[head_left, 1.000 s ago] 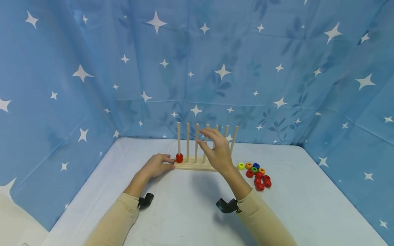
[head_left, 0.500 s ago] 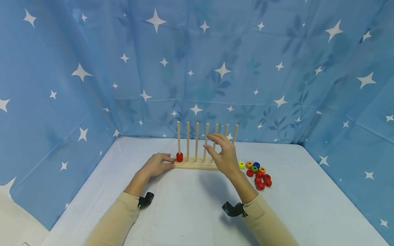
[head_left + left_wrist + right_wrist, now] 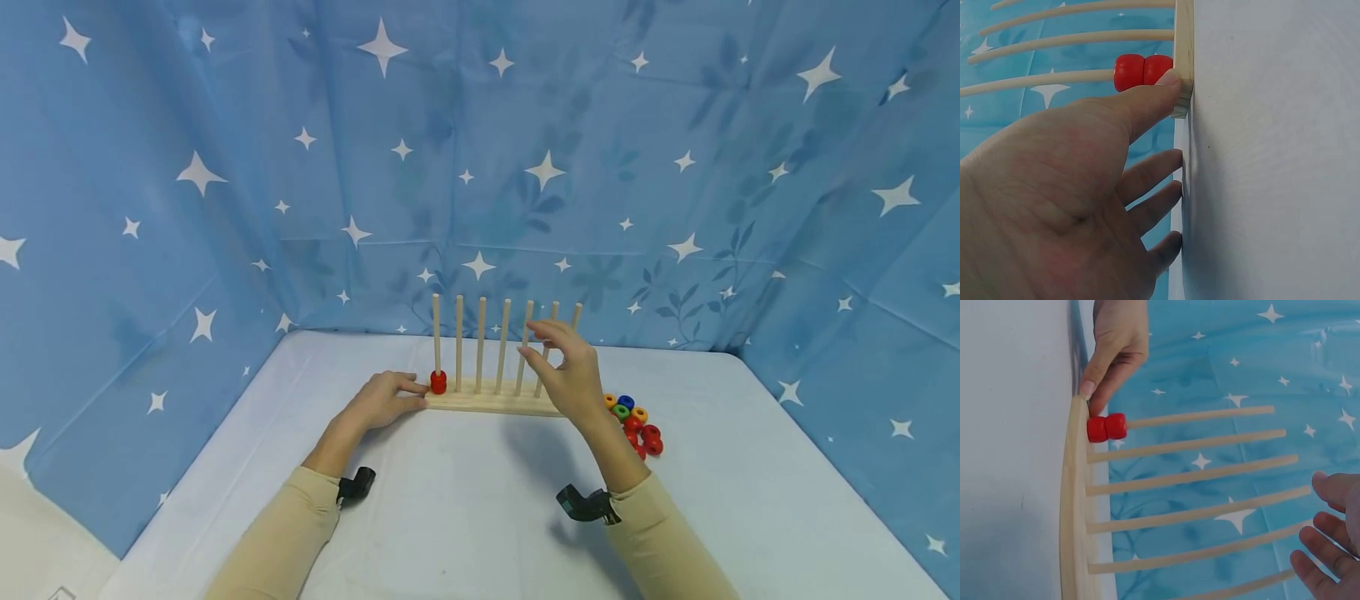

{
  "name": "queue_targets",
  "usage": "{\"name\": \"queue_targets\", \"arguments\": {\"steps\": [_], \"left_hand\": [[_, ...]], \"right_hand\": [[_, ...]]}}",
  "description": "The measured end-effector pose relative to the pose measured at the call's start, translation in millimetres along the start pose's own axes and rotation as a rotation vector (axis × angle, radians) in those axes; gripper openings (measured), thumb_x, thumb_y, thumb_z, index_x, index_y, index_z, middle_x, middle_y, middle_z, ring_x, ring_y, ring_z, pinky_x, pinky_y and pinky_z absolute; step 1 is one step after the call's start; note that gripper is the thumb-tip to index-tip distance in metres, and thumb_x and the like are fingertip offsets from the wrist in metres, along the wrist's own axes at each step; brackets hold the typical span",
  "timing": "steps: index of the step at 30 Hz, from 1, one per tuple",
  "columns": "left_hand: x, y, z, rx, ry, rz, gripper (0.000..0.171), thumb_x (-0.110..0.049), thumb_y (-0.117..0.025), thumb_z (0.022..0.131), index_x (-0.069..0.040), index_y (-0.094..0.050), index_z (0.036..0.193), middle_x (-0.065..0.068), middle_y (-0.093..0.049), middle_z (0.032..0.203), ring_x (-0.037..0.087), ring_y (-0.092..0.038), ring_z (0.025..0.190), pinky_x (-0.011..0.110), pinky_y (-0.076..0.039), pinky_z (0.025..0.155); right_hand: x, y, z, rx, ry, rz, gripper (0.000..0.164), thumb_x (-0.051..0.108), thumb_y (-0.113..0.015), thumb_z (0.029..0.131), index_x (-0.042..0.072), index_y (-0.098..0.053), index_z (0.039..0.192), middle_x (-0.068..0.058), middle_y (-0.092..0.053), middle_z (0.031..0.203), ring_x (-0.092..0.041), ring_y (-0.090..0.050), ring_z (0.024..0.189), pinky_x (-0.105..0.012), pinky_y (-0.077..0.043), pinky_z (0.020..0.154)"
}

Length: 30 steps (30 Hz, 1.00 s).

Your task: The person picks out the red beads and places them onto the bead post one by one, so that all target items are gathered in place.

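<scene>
A wooden peg stand (image 3: 491,403), a long base with several upright pegs, stands on the white table. Two red beads (image 3: 1143,71) are stacked at the bottom of its leftmost peg. My left hand (image 3: 382,398) pinches the left end of the base, thumb in front and index finger behind. Its other fingers (image 3: 1157,206) are extended beside the base, tips near the tabletop. My right hand (image 3: 573,379) is raised in front of the right-hand pegs, thumb and index finger apart and nothing between them. In the right wrist view its fingers (image 3: 1325,550) are near the peg tips.
Right of the stand lies a cluster of loose beads, red (image 3: 652,440), green (image 3: 620,412), blue (image 3: 626,402) and orange ones (image 3: 639,414), partly hidden behind my right hand and forearm. A blue star-patterned curtain (image 3: 480,167) hangs around the white table (image 3: 450,500).
My right hand has moved rightward along the pegs, from the third peg toward the right-hand ones, and now covers the yellow bead. My left hand and the red beads have stayed put.
</scene>
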<state>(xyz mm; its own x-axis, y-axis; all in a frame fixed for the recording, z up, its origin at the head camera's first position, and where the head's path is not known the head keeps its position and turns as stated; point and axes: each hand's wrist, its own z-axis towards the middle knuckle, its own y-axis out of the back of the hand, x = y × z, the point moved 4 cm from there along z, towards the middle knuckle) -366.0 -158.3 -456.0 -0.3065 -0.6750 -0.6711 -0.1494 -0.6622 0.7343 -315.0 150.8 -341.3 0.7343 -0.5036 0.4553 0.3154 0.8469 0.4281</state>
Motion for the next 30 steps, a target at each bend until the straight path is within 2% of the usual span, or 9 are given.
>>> {"name": "queue_targets", "arguments": {"steps": [7, 13, 19, 25, 27, 30], "left_hand": [[1.1, -0.8, 0.4, 0.007, 0.009, -0.001, 0.031, -0.026, -0.074, 0.097, -0.014, -0.078, 0.125, 0.022, -0.055, 0.152, 0.049, -0.041, 0.147, 0.065, -0.033, 0.12], [0.3, -1.1, 0.1, 0.005, 0.021, 0.001, 0.031, -0.026, -0.074, 0.097, -0.014, -0.077, 0.126, 0.021, -0.055, 0.153, 0.049, -0.04, 0.148, 0.065, -0.032, 0.12], [-2.7, -0.5, -0.6, 0.007, 0.007, -0.005, 0.03, -0.025, -0.074, 0.097, -0.013, -0.078, 0.125, 0.023, -0.055, 0.152, 0.051, -0.041, 0.147, 0.066, -0.033, 0.119], [-4.8, 0.7, -1.7, 0.007, -0.001, -0.017, 0.03, -0.024, -0.074, 0.097, -0.012, -0.078, 0.125, 0.024, -0.055, 0.152, 0.05, -0.041, 0.147, 0.065, -0.033, 0.119], [-4.9, 1.2, -2.1, 0.008, -0.002, -0.021, 0.03, -0.024, -0.075, 0.097, -0.012, -0.078, 0.125, 0.024, -0.055, 0.152, 0.05, -0.041, 0.147, 0.065, -0.033, 0.119], [-3.6, 1.0, -1.6, 0.008, -0.001, -0.018, 0.03, -0.024, -0.075, 0.097, -0.012, -0.078, 0.125, 0.024, -0.055, 0.151, 0.05, -0.041, 0.147, 0.066, -0.033, 0.119]], "right_hand": [[-5, 12, 2, -0.046, 0.001, 0.016, 0.036, 0.006, -0.08, 0.091, 0.002, -0.073, 0.126, -0.016, -0.073, 0.123, -0.032, -0.07, 0.108, -0.051, -0.059, 0.091], [-9, 25, 4, -0.043, -0.038, 0.001, 0.04, 0.008, -0.08, 0.091, 0.005, -0.071, 0.131, -0.015, -0.073, 0.126, -0.031, -0.069, 0.113, -0.042, -0.057, 0.095], [-15, 39, 5, -0.055, -0.083, -0.015, 0.043, 0.007, -0.08, 0.091, 0.001, -0.069, 0.132, -0.017, -0.074, 0.125, -0.031, -0.069, 0.116, -0.029, -0.053, 0.1], [-21, 50, 6, -0.075, -0.085, -0.034, 0.043, 0.006, -0.08, 0.091, 0.003, -0.07, 0.132, -0.015, -0.073, 0.125, -0.031, -0.069, 0.115, -0.04, -0.054, 0.099], [-23, 53, 6, -0.071, -0.095, -0.03, 0.043, 0.006, -0.08, 0.091, 0.004, -0.07, 0.133, -0.015, -0.073, 0.126, -0.032, -0.068, 0.116, -0.037, -0.054, 0.099], [-27, 57, 6, -0.056, -0.111, -0.04, 0.043, 0.007, -0.08, 0.091, 0.005, -0.07, 0.134, -0.015, -0.072, 0.128, -0.032, -0.068, 0.117, -0.025, -0.053, 0.099]]}}
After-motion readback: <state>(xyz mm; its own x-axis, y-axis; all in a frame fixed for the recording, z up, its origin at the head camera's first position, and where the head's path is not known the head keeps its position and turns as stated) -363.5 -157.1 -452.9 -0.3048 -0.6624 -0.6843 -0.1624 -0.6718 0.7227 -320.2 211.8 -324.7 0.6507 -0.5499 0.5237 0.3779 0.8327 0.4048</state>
